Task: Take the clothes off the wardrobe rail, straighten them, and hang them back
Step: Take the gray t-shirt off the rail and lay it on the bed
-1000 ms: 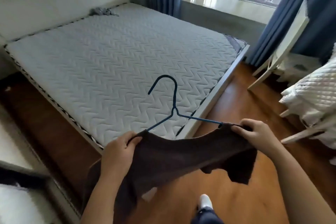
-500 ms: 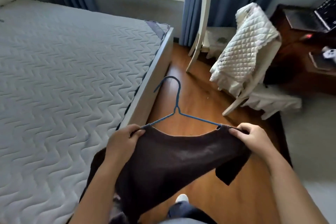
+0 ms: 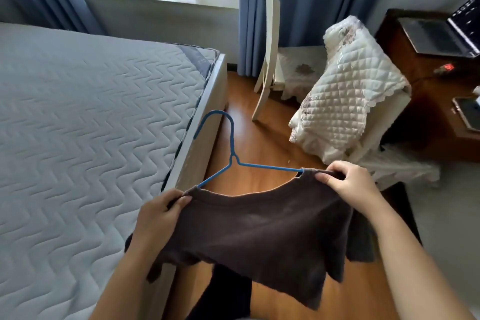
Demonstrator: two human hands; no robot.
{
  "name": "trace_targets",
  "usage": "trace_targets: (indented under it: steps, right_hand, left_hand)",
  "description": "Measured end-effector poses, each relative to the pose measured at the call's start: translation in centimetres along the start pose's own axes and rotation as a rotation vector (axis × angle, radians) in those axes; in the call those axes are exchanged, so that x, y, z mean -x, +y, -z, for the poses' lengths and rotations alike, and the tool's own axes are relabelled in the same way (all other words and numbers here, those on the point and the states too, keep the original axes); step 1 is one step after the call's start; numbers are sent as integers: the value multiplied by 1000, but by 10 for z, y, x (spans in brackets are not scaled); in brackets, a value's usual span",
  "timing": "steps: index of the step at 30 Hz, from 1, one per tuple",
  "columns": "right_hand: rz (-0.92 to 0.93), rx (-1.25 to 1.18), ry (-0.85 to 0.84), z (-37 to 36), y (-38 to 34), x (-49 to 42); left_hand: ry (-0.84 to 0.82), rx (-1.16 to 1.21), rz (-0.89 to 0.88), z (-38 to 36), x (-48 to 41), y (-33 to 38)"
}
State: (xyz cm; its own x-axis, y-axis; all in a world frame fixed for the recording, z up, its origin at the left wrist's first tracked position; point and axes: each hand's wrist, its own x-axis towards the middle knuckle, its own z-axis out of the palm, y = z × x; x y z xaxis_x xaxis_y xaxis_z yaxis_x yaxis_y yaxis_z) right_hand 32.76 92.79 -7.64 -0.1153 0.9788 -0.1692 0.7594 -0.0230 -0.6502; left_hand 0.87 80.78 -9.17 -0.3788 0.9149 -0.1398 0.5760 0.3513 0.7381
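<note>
A dark brown shirt (image 3: 259, 231) is draped on a blue wire hanger (image 3: 232, 153), held flat in front of me over the wooden floor. My left hand (image 3: 161, 213) pinches the shirt's left shoulder together with the hanger's arm. My right hand (image 3: 348, 184) grips the right shoulder over the other arm. The hanger's hook points away from me, towards the bed's corner. The wardrobe rail is out of view.
A bare quilted mattress (image 3: 91, 125) on its bed frame fills the left. A white chair (image 3: 270, 60) and a quilted cover (image 3: 348, 93) draped over another chair stand ahead on the right. A dark wooden desk (image 3: 426, 101) with a laptop is at far right.
My view has swung right, from the bed towards the chairs and desk. Both hands have kept hold of the shirt's shoulders on the hanger throughout.
</note>
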Motion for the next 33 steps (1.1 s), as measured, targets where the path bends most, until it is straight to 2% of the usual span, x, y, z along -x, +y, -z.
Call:
trace_targets:
  steps: [9, 17, 26, 33]
  right_hand:
    - [105, 76, -25, -11, -96, -220]
    - [245, 120, -25, -17, -136, -410]
    - [469, 173, -230, -12, -187, -654]
    - [640, 167, -363, -27, -250, -786]
  left_hand:
    - [138, 26, 55, 35, -213, 20]
    - [229, 2, 83, 32, -367, 49]
    - [451, 104, 312, -2, -519, 106]
    - [574, 120, 410, 2, -599, 138]
